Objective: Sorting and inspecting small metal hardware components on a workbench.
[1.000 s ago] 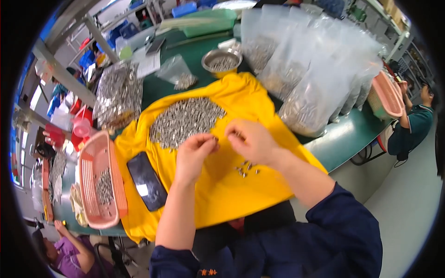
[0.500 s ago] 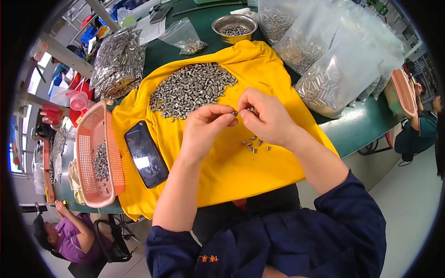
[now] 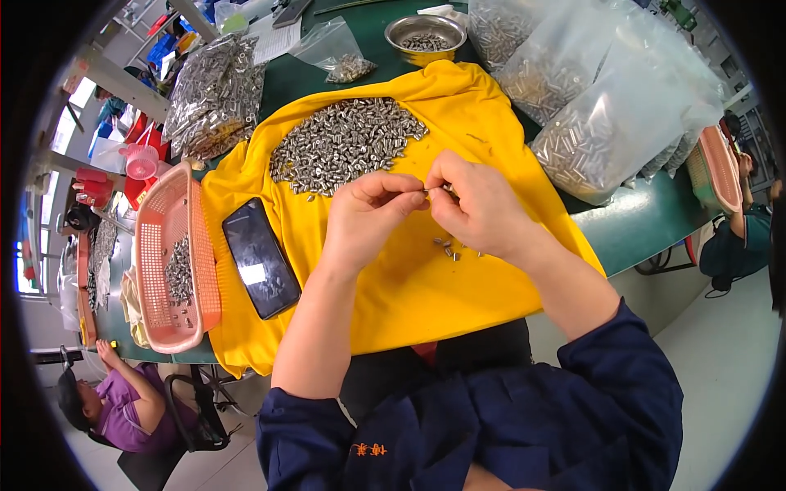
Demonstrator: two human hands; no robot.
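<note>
Above the yellow cloth [image 3: 401, 303] my left hand [image 3: 372, 214] and my right hand [image 3: 479, 204] meet at their fingertips. Both are closed in a pinch around a small metal part [image 3: 426, 191], mostly covered by the fingers. A glint of metal also shows inside the curled fingers of my right hand; how many pieces are there I cannot tell. Beyond my left hand spreads a large heap of short metal cylinders [image 3: 348, 143]. A few loose cylinders [image 3: 448, 248] lie on the cloth under my right hand.
Left of my forearm are a black phone [image 3: 261, 258] and a pink basket [image 3: 209, 278] with metal pieces. A steel bowl [image 3: 426, 34], a small clear bag [image 3: 348, 65], a pile of bagged parts [image 3: 214, 98] and large parts bags [image 3: 577, 147] surround the cloth. Other people sit at both sides.
The whole view has shifted slightly. My hands stay together, with the fingertips closer around the small part. My right hand now covers more of the loose cylinders.
</note>
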